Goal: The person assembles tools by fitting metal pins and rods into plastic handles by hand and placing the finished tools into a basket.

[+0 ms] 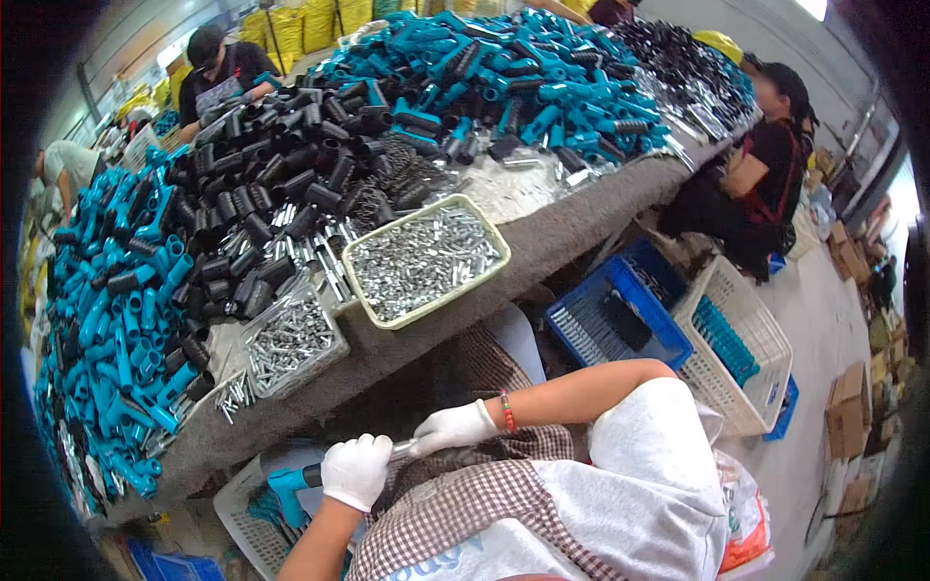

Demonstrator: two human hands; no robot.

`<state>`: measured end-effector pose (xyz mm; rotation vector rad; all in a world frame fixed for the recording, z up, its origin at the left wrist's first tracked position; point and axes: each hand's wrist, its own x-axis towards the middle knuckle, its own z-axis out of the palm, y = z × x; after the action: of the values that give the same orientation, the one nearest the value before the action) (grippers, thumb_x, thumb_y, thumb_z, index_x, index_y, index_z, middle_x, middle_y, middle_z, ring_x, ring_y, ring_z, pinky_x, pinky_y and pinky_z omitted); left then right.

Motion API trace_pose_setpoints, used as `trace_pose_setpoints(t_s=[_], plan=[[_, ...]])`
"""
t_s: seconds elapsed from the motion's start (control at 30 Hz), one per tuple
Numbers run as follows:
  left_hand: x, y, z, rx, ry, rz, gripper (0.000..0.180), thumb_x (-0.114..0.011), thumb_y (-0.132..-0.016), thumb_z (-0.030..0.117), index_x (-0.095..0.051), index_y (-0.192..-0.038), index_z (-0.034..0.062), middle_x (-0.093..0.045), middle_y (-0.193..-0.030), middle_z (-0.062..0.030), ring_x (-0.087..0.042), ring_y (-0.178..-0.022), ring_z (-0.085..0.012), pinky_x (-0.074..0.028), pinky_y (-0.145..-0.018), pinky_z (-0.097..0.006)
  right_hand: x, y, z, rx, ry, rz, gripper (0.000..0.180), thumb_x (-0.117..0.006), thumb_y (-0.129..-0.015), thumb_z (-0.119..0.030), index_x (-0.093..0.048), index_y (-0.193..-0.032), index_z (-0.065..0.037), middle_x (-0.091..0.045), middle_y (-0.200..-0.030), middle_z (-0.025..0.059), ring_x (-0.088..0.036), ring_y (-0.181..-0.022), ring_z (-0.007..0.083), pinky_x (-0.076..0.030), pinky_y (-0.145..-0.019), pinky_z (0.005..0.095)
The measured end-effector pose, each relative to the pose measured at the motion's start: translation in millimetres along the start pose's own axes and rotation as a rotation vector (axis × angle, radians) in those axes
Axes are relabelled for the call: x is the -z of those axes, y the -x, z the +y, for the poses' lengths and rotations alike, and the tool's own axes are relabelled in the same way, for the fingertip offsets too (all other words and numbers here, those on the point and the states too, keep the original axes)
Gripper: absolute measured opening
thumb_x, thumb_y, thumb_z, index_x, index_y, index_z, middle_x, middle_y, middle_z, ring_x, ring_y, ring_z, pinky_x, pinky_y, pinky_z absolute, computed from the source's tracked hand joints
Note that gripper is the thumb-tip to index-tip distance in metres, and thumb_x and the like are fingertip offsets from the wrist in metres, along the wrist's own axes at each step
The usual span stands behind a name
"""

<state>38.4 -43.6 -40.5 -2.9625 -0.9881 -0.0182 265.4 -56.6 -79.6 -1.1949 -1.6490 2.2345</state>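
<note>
Both my hands wear white gloves and work low over my lap, below the table edge. My left hand [356, 470] is closed around a part with a blue plastic end [287, 480] and a black sleeve. My right hand [455, 426], with a red band at the wrist, pinches a shiny metal pin [403, 448] at the other end of that part. The two hands are almost touching. A white basket [242, 504] stands under the left hand.
The grey table holds a cream tray of metal pins [423, 257], a clear box of pins [291, 341], piles of black sleeves [281, 184] and blue plastic parts [107, 329]. A blue crate [620, 315] and white basket [736, 349] stand on the floor at right. Other people sit around the table.
</note>
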Motion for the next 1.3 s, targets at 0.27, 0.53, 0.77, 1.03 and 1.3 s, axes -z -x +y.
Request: trace_pose_setpoints(t_s=[0.27,0.53,0.77,1.03,1.3], plan=[[-9.2,-14.1,-10.2,0.28,0.553,-0.51,0.037,-0.064,-0.078,0.042,-0.06,-0.089,0.0071,-0.065,-0.085,-0.0187,-0.064,-0.08,-0.0374,-0.05,-0.068,-0.044,11.0,31.5,-16.8,0.662,1.286,0.553,0.019,-0.061,-0.081,-0.027,-0.06,-0.078,-0.008,-0.063,-0.064,0.0121,-0.066,-0.063,0.0309,-0.051,-0.057,0.0445],[-8.2,-14.3,7.0,0.657,1.615,0.141,0.009,-0.053,-0.083,-0.002,-0.049,-0.09,0.0031,-0.049,-0.064,-0.0024,-0.045,-0.046,-0.0099,-0.039,-0.044,-0.024,39.2,92.8,70.5,0.336,-0.657,1.228,0.027,-0.062,-0.091,-0.029,-0.06,-0.1,-0.004,-0.057,-0.077,0.0044,-0.058,-0.065,0.0148,-0.053,-0.058,0.0326],[-35.7,-25.6,26.1,0.575,1.672,-0.019,0.021,-0.06,-0.083,0.0,-0.05,-0.101,0.0016,-0.051,-0.065,-0.0029,-0.046,-0.047,-0.0095,-0.039,-0.045,-0.023,130.2,183.9,157.9,0.541,-1.301,1.595,0.019,-0.061,-0.089,-0.026,-0.06,-0.087,-0.007,-0.053,-0.07,0.0022,-0.045,-0.051,0.0148,-0.041,-0.05,0.0309],[-36.9,-38.6,34.1,0.558,1.45,-0.156,0.022,-0.071,-0.081,0.014,-0.058,-0.093,0.0018,-0.058,-0.069,-0.0013,-0.052,-0.054,-0.0073,-0.043,-0.051,-0.024,225.5,282.0,250.6,0.956,-1.337,1.841,0.026,-0.053,-0.094,-0.018,-0.052,-0.118,-0.007,-0.06,-0.113,0.0091,-0.06,-0.084,0.0219,-0.052,-0.067,0.039],[-38.0,-31.2,22.3,0.571,1.301,-0.16,0.023,-0.075,-0.078,0.021,-0.061,-0.085,0.0042,-0.059,-0.066,-0.0016,-0.056,-0.057,-0.0084,-0.046,-0.057,-0.027,208.2,181.8,13.7,0.679,0.349,2.035,0.015,-0.057,-0.091,-0.014,-0.064,-0.098,-0.003,-0.066,-0.089,0.0105,-0.064,-0.079,0.0227,-0.05,-0.072,0.0314]])
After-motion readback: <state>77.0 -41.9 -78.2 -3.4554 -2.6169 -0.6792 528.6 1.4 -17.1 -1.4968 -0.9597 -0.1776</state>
